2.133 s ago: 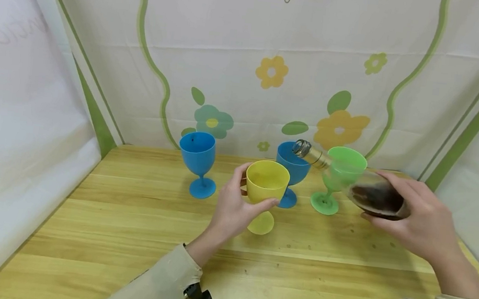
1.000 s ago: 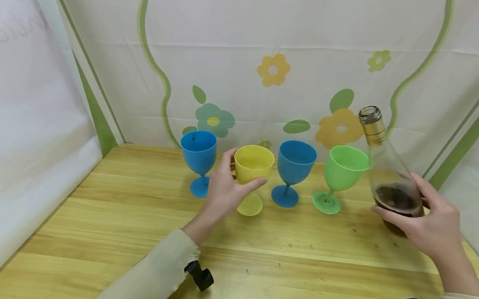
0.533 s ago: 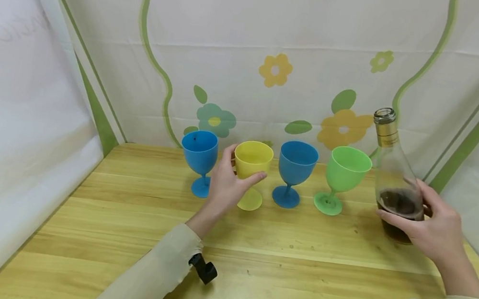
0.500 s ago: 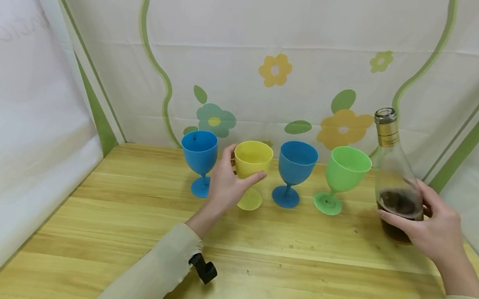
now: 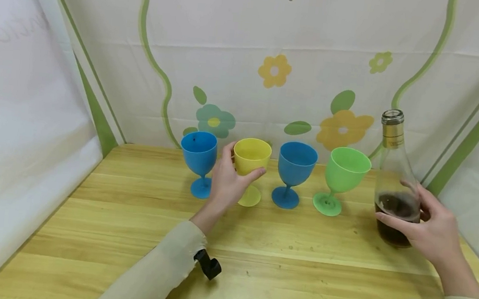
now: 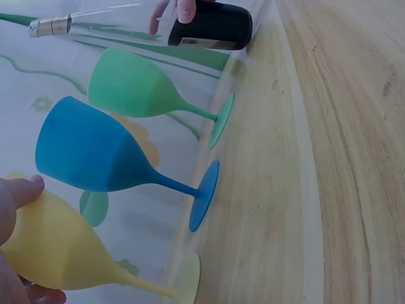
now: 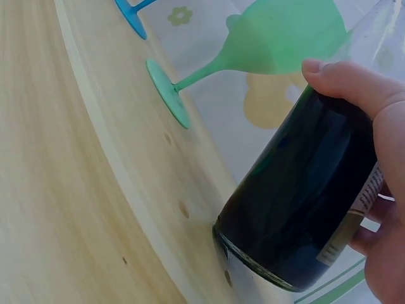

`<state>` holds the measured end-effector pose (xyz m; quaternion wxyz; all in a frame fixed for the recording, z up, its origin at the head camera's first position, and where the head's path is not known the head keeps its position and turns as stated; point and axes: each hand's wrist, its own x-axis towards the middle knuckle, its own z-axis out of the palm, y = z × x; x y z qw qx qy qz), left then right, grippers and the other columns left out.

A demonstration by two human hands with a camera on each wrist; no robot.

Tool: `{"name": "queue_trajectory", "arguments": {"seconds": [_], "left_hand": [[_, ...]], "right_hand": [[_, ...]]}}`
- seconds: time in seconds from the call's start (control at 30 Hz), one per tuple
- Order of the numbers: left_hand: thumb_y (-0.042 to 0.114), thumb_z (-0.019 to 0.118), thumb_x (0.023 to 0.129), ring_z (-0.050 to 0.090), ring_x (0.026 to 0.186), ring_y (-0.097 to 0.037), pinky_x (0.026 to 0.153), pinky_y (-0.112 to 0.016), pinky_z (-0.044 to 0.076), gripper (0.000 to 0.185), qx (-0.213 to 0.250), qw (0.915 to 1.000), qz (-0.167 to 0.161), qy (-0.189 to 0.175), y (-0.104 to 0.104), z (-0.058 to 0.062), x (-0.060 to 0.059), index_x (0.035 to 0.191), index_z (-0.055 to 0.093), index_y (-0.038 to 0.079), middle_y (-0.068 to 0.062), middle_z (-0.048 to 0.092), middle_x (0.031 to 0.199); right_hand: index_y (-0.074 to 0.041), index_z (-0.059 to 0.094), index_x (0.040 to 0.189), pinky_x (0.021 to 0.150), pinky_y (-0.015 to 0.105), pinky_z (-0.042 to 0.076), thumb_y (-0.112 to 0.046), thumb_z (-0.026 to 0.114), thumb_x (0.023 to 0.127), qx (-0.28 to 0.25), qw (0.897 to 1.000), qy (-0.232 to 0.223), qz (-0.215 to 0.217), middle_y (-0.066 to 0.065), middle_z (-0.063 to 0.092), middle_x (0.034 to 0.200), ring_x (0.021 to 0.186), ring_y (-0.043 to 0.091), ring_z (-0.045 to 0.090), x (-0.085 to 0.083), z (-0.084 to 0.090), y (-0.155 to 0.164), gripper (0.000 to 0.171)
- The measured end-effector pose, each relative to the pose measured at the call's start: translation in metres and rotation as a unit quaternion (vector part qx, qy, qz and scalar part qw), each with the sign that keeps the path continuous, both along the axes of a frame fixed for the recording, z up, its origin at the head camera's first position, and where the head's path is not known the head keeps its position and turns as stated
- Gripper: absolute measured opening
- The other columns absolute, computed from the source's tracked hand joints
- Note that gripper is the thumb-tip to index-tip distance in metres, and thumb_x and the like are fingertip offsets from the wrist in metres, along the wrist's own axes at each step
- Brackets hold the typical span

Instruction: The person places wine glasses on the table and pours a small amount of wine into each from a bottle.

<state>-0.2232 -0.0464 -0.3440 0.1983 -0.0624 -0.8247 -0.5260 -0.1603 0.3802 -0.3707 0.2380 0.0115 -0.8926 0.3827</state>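
head – layout: four goblets in a row along the back of the table (image 5: 127, 235), in front of the flowery backdrop (image 5: 273, 71). Left to right: blue goblet (image 5: 198, 153), yellow goblet (image 5: 251, 156), second blue one (image 5: 296, 163), green goblet (image 5: 346, 169). The bottle (image 5: 394, 183) stands at the right end, just past the green one.
head – left hand: the left hand (image 5: 227, 184) is wrapped round the yellow goblet's bowl from the near left side, thumb in front, fingers behind. The goblet looks upright with its foot on or right at the wood, can't quite tell which.
head – right hand: the right hand (image 5: 431, 226) curls round the lower body of the bottle from the near right. Bottle is upright, long axis vertical, neck up, open at the top, dark liquid low down.
head – key relation: bottle is well right of the yellow goblet, with the second blue and the green goblets between them.

left wrist – grip: thumb tip (image 6: 25, 190) lies on the yellow goblet (image 6: 57, 250); stem and foot show clear of the hand.
left wrist – neighbours: second blue goblet (image 6: 95, 155) just beside it, not touching; then green (image 6: 133, 85), then the bottle (image 6: 209, 25) with fingers on it.

right wrist – grip: thumb (image 7: 348, 82) pressed across the dark bottle (image 7: 297, 209), fingers curled round the far side by the label. The base looks to sit on the table edge-on.
right wrist – neighbour: green goblet (image 7: 278, 41) near the bottle, apart from it.
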Motion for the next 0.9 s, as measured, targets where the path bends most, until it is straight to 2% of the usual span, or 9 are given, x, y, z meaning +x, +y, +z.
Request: {"name": "queue_trajectory", "arguments": {"seconds": [0.43,0.73,0.9], "left_hand": [[0.040,0.092,0.084,0.064,0.126,-0.032,0.103,-0.051,0.057,0.090,-0.012,0.9992,0.037,0.000,0.005,-0.001,-0.009,0.155,0.042,0.016,-0.010,0.064,0.144],[0.040,0.092,0.084,0.063,0.128,-0.032,0.105,-0.050,0.057,0.091,-0.001,0.9991,0.043,-0.005,0.008,-0.002,-0.011,0.155,0.040,0.015,-0.010,0.063,0.145],[0.038,0.093,0.083,0.058,0.137,-0.032,0.111,-0.052,0.053,0.094,0.017,0.9990,0.039,-0.014,0.008,-0.002,-0.007,0.157,0.039,0.014,-0.010,0.059,0.152]], "right_hand": [[-0.034,0.050,0.157,0.064,0.006,0.048,-0.019,0.094,0.081,-0.010,1.000,-0.025,0.011,-0.031,0.056,0.114,0.087,-0.016,0.057,0.000,-0.002,0.006,0.089],[-0.033,0.054,0.155,0.065,0.006,0.048,-0.018,0.096,0.079,-0.010,1.000,-0.010,0.013,-0.030,0.059,0.110,0.084,-0.014,0.058,-0.003,-0.004,0.005,0.088],[-0.033,0.053,0.155,0.066,0.005,0.048,-0.018,0.095,0.080,-0.012,1.000,-0.013,0.015,-0.028,0.058,0.111,0.086,-0.016,0.058,-0.003,-0.004,0.007,0.087]]}}
